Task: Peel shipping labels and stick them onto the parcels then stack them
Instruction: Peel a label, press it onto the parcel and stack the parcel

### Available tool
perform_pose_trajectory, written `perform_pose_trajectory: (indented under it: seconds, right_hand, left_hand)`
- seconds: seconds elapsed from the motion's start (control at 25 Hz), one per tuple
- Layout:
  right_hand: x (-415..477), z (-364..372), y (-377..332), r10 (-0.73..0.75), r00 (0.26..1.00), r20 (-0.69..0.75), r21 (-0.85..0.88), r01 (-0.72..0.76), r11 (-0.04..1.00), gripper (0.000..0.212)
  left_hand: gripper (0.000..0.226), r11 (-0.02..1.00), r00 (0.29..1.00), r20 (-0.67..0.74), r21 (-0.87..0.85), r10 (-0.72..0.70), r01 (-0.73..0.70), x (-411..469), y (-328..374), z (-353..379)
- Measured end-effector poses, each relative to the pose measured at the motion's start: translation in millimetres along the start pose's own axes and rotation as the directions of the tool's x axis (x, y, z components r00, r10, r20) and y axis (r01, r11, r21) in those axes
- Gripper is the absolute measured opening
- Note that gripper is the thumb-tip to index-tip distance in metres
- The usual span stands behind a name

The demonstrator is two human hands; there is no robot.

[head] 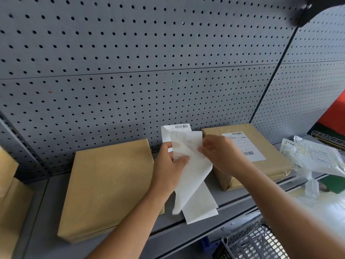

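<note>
A long white strip of shipping labels (pixel 194 176) hangs between my hands above the grey shelf (pixel 229 197). My left hand (pixel 169 165) grips its left edge. My right hand (pixel 217 154) pinches the right edge, where a layer curls away from the backing. A barcode shows at the strip's top. A plain brown parcel (pixel 106 186) lies to the left with no label on its top. Another brown parcel (pixel 265 165) lies to the right, with a white barcode label (pixel 248 148) stuck on top.
A grey pegboard wall (pixel 149 62) backs the shelf. Crumpled clear plastic wrapping (pixel 313 159) lies at the right, beside a red and black box (pixel 334 116). A grey mesh basket (pixel 255 242) sits below the shelf edge. More brown parcels (pixel 9 199) stand at the far left.
</note>
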State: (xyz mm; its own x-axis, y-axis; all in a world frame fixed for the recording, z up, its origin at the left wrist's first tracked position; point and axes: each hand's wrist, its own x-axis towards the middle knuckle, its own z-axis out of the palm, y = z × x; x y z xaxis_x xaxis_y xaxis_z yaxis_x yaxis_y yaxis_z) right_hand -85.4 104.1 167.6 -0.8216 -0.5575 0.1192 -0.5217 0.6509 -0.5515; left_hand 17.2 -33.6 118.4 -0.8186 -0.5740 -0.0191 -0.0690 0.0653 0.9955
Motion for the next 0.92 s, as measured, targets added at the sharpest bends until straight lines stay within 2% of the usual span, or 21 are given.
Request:
perform_pose_trajectory:
  seconds: [0.36, 0.8, 0.92]
  right_hand:
    - [18.4, -13.5, 1.3, 0.071, 0.997, -0.039, 0.045, -0.069, 0.997, 0.009]
    - [15.8, -27.5, -4.0, 0.138, 0.990, -0.002, 0.216, -0.134, 0.967, 0.010]
    - [16.7, -30.5, -1.8, 0.147, 0.988, -0.045, 0.260, -0.131, 0.957, 0.009]
  left_hand:
    - [0.037, 0.987, 1.000, -0.006, 0.158, 0.019, -0.018, -3.4, -2.1, 4.9]
    - [0.038, 0.988, 1.000, -0.010, 0.151, 0.000, 0.002, -8.7, -5.8, 0.6]
    - [0.040, 0.985, 1.000, -0.012, 0.170, -0.018, 0.020, -9.2, -7.3, -1.0]
